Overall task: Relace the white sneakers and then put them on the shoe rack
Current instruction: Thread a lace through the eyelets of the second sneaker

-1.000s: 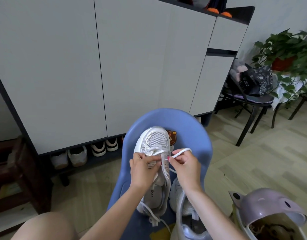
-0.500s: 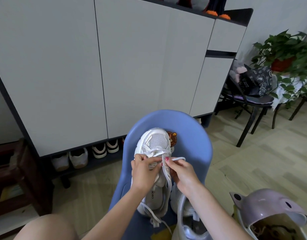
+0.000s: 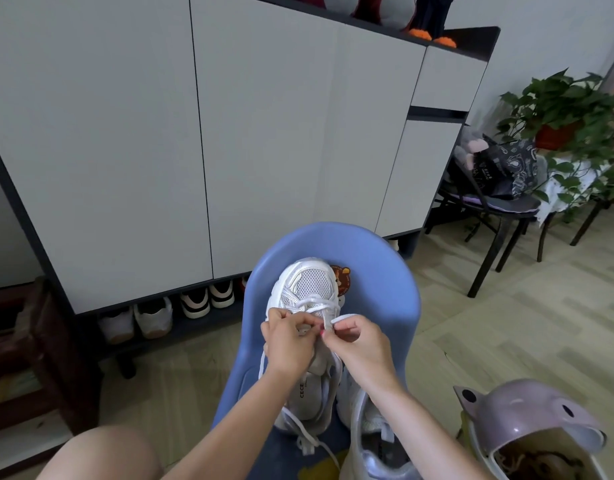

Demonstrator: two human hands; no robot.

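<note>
While white sneaker (image 3: 307,299) lies toe-away on blue chair (image 3: 378,271), lace (image 3: 343,319) is pinched by right hand (image 3: 359,344) beside eyelets; tongue area gripped by left hand (image 3: 288,337).

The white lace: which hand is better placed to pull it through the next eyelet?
The right hand, probably: it pinches the white lace beside the eyelets, while the left hand steadies the sneaker.
</note>
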